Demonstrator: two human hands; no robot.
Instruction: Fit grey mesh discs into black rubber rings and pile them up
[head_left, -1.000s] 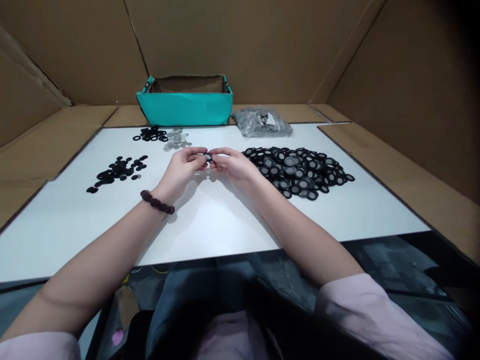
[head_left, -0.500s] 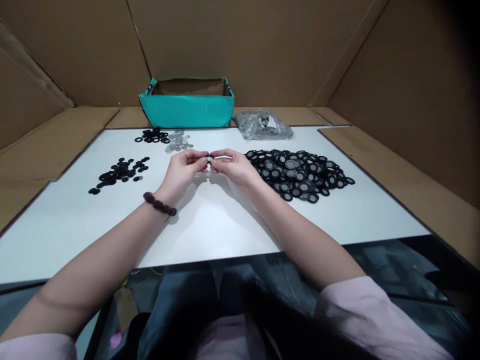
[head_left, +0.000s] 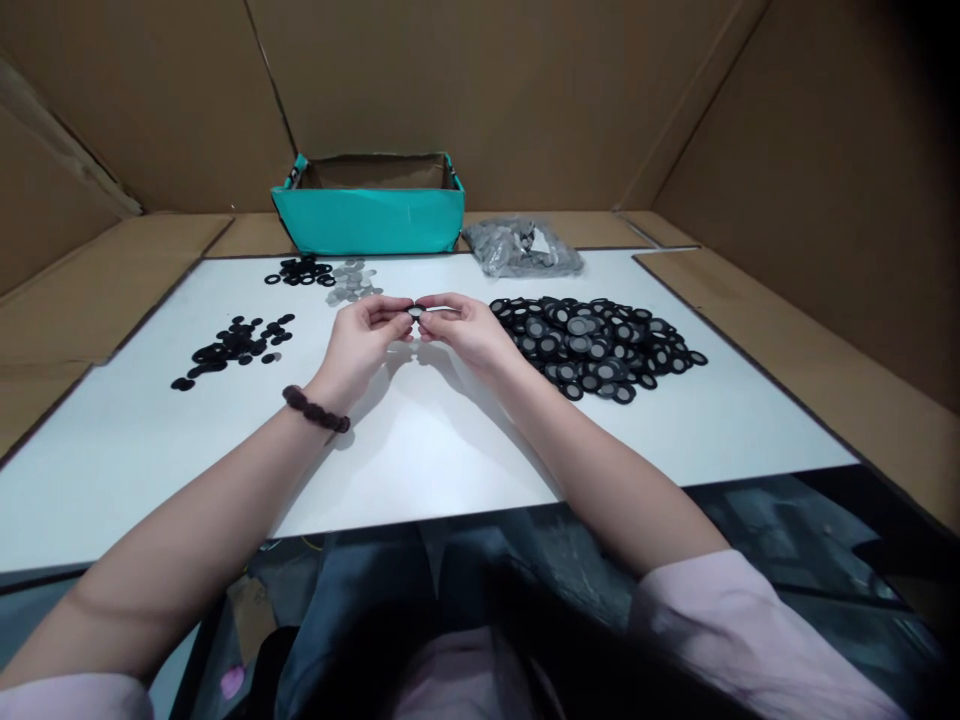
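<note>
Between my hands is a small round disc [head_left: 415, 312] with a black rim and a pale grey centre, held above the white table. My left hand [head_left: 365, 338] pinches its left edge with thumb and fingers; a dark braided band circles that wrist. My right hand [head_left: 465, 332] grips the opposite edge the same way. Fingertips cover parts of the rim. Just right of my right hand spreads a large heap of black-rimmed discs with grey centres [head_left: 600, 345]. Left of my left hand lie loose solid black discs [head_left: 236, 343].
Black rings [head_left: 300, 271] and translucent grey discs [head_left: 351, 281] lie in small piles at the back left. Behind them stands a teal box [head_left: 371, 222]. A clear plastic bag of grey pieces [head_left: 523, 248] rests to its right. Cardboard walls [head_left: 555, 110] enclose the white table [head_left: 420, 460].
The disc has tilted, so more of its pale face shows between my fingertips. Both hands keep their pinch in nearly the same spot. The whole view has shifted slightly.
</note>
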